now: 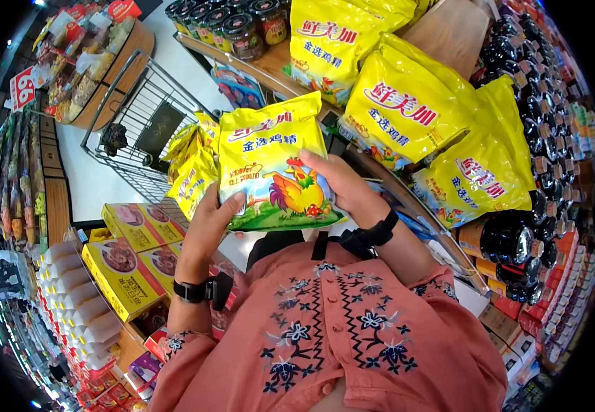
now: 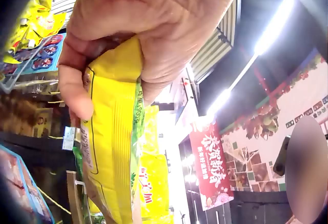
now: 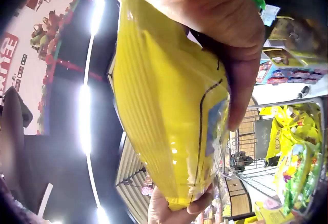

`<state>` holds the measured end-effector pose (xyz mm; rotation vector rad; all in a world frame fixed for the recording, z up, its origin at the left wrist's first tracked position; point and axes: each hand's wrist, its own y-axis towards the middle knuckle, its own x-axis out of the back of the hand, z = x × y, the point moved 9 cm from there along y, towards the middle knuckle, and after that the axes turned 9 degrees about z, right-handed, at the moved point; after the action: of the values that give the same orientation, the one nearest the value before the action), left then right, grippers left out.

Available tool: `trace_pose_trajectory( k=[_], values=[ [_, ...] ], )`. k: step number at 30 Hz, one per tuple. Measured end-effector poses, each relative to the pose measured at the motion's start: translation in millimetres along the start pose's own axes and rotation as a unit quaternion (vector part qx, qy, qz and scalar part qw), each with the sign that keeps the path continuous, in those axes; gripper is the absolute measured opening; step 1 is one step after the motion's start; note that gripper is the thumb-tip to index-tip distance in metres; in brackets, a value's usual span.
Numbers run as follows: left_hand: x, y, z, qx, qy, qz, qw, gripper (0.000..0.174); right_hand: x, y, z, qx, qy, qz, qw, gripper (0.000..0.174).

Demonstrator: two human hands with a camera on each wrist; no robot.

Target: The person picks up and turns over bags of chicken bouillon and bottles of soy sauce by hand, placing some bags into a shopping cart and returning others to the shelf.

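A plump yellow bag of chicken bouillon (image 1: 263, 154), printed with a rooster, is held upright in front of the waist. My left hand (image 1: 214, 214) grips its lower left edge, thumb on the front. On the opposite edge my right hand (image 1: 339, 185) holds it, thumb laid over the front near the rooster's head. The left wrist view shows the bag's side seam (image 2: 113, 147) with fingers curled around it. In the right wrist view the bag (image 3: 159, 95) is gripped from above. The bag's back is hidden in the head view.
Yellow bags (image 1: 193, 182) lie in a wire shopping cart (image 1: 129, 103) just beyond the left hand. More such bags (image 1: 407, 110) are stacked on the wooden shelf at right, by dark jars (image 1: 242, 34). Yellow boxes (image 1: 122, 275) stand at lower left.
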<state>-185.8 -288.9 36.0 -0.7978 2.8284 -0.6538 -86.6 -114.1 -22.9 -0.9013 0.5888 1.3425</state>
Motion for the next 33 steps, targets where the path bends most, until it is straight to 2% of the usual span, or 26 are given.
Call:
trace_pose_trajectory(
  k=[6, 10, 11, 12, 13, 16, 18, 21, 22, 23, 25, 27, 28, 29, 31, 32, 33],
  values=[
    [4.1, -6.0, 10.7, 0.060, 0.000, 0.014, 0.998, 0.051, 11.5, 5.8, -23.4, -0.045, 0.024, 0.021, 0.998, 0.058],
    [11.1, -18.7, 8.7, 0.080, -0.007, -0.021, 0.997, 0.052, -7.6, 1.6, -25.7, -0.037, 0.120, 0.053, 0.991, 0.059],
    [9.6, -21.0, 4.4, 0.075, -0.011, -0.030, 0.997, 0.052, 2.5, 6.1, -29.3, -0.037, 0.102, 0.048, 0.993, 0.058],
    [12.5, -12.8, 13.0, -0.007, -0.052, -0.010, 0.999, 0.055, 5.0, 11.1, -30.4, -0.033, 0.086, 0.053, 0.994, 0.058],
    [12.5, -14.9, 9.5, 0.004, -0.045, 0.011, 0.999, 0.056, 2.9, 15.3, -28.2, -0.032, 0.074, 0.058, 0.995, 0.058],
    [24.7, -7.4, 3.9, -0.050, -0.051, 0.009, 0.997, 0.058, -12.2, 19.6, -8.3, -0.017, 0.024, 0.062, 0.998, 0.057],
    [36.2, 2.3, 0.6, -0.069, -0.068, -0.005, 0.995, 0.059, -28.5, 20.4, 25.1, 0.079, -0.093, 0.029, 0.992, 0.056],
    [61.5, 35.1, -10.9, -0.081, 0.010, -0.053, 0.995, 0.060, -45.6, 27.3, 66.1, 0.183, -0.276, -0.030, 0.943, 0.058],
    [83.2, 46.3, -19.9, -0.132, 0.224, -0.160, 0.952, 0.058, -52.8, 30.1, 77.7, 0.212, -0.341, -0.052, 0.914, 0.060],
    [90.4, 52.2, -28.8, -0.185, 0.343, -0.197, 0.900, 0.059, -60.0, 33.9, 88.4, 0.239, -0.403, -0.075, 0.880, 0.061],
    [70.3, 68.2, -64.0, -0.234, 0.223, -0.168, 0.932, 0.057, -72.5, 42.9, 110.3, 0.302, -0.471, -0.123, 0.820, 0.065],
    [36.7, 90.8, -96.5, -0.242, 0.152, -0.086, 0.954, 0.057, -87.3, 51.8, 131.1, 0.337, -0.533, -0.166, 0.758, 0.067],
    [33.2, 107.9, -103.3, -0.266, 0.196, -0.086, 0.940, 0.058, -85.7, 60.1, 135.1, 0.327, -0.513, -0.191, 0.770, 0.070],
    [30.5, 124.7, -109.2, -0.289, 0.241, -0.085, 0.923, 0.059, -87.2, 66.9, 139.3, 0.323, -0.537, -0.212, 0.750, 0.072],
    [28.9, 157.2, -115.9, -0.254, 0.083, -0.035, 0.963, 0.062, -87.4, 80.1, 147.9, 0.310, -0.583, -0.256, 0.706, 0.075],
    [28.8, 174.8, -117.8, -0.253, 0.026, -0.004, 0.967, 0.063, -89.0, 88.8, 150.8, 0.317, -0.624, -0.260, 0.665, 0.082],
    [28.7, 192.5, -119.5, -0.249, -0.032, 0.025, 0.968, 0.063, -93.1, 95.2, 153.2, 0.326, -0.652, -0.269, 0.630, 0.081]
  ],
)
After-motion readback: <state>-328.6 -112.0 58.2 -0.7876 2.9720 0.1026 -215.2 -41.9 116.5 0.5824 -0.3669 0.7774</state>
